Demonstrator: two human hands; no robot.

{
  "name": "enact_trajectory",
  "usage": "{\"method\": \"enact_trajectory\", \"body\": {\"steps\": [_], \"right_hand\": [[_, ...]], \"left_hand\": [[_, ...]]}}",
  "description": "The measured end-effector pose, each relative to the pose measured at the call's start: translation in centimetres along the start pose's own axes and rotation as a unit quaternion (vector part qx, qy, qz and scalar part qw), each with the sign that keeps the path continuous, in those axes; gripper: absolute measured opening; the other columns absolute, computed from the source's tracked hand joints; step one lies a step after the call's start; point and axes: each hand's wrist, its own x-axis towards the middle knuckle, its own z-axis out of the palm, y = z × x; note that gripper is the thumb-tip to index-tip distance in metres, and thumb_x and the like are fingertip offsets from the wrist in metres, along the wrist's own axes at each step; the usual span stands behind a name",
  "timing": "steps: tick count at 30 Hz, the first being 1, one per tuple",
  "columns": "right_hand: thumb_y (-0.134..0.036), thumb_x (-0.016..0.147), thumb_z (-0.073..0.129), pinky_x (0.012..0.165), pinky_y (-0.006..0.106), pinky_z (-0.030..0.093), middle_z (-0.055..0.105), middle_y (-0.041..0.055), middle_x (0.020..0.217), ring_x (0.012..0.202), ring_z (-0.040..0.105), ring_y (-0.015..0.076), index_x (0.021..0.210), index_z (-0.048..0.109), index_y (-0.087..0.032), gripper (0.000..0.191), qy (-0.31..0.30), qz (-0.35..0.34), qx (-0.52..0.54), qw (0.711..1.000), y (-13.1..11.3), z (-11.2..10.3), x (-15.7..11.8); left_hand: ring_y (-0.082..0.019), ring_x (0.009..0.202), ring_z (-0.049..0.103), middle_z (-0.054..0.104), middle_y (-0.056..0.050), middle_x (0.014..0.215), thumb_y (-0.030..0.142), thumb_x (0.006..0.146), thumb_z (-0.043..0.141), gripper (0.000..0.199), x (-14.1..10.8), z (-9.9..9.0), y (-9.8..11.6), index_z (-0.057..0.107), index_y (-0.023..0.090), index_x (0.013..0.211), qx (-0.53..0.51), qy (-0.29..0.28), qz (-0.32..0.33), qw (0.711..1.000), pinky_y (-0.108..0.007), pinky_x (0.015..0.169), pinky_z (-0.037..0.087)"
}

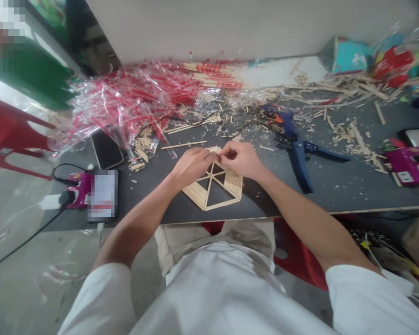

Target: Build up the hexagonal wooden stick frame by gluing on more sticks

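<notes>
A flat six-sided frame of pale wooden sticks (223, 204) lies near the table's front edge, with spokes crossing at its middle and rows of sticks filling some sections. My left hand (194, 165) rests over its upper left side, fingers bent and closed at the far edge. From the other side my right hand (242, 159) meets it there, thumb and forefinger pinched. Between the fingertips a short length of wooden stick (213, 149) shows along that far edge; the fingers partly hide it. One loose stick (184, 145) lies just beyond my left hand.
Plastic-wrapped red chopstick packets (125, 100) heap up at the back left. Blue cutters (302, 160) and a blue glue gun (282, 120) lie to the right among stick offcuts (358, 142). Two phones (107, 149) (103, 195) and a purple power strip (79, 188) occupy the left.
</notes>
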Motion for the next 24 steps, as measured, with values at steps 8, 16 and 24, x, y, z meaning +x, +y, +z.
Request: {"method": "enact_trajectory", "body": {"steps": [8, 16, 24], "right_hand": [[-0.026, 0.073, 0.066, 0.065, 0.030, 0.046, 0.074, 0.0025, 0.070, 0.066, 0.064, 0.0174, 0.075, 0.071, -0.020, 0.008, 0.028, -0.006, -0.056, 0.998, 0.0, 0.6, 0.4], [-0.022, 0.073, 0.066, 0.067, 0.029, 0.049, 0.076, 0.0035, 0.072, 0.067, 0.067, 0.0177, 0.075, 0.070, -0.019, 0.005, 0.032, 0.016, -0.047, 0.998, -0.4, 0.8, 0.8], [-0.027, 0.072, 0.069, 0.068, 0.031, 0.051, 0.078, 0.0054, 0.077, 0.071, 0.070, 0.0192, 0.075, 0.072, -0.020, 0.009, -0.014, 0.024, -0.020, 0.999, -0.1, 0.3, 0.8]], "left_hand": [[-0.022, 0.081, 0.067, 0.073, -0.010, 0.087, 0.023, 0.111, 0.042, 0.033, 0.1, 0.6, -0.6, 0.073, 0.014, 0.102, -0.009, 0.004, -0.023, 1.000, -0.034, 0.075, 0.048], [-0.021, 0.078, 0.065, 0.072, -0.010, 0.085, 0.025, 0.111, 0.041, 0.036, 0.3, 0.7, -1.0, 0.074, 0.014, 0.101, -0.039, 0.015, -0.022, 0.999, -0.034, 0.073, 0.047], [-0.020, 0.075, 0.064, 0.072, -0.009, 0.086, 0.028, 0.112, 0.038, 0.040, 0.1, 0.6, -1.2, 0.073, 0.015, 0.099, -0.028, 0.003, -0.014, 1.000, -0.034, 0.072, 0.047]]}}
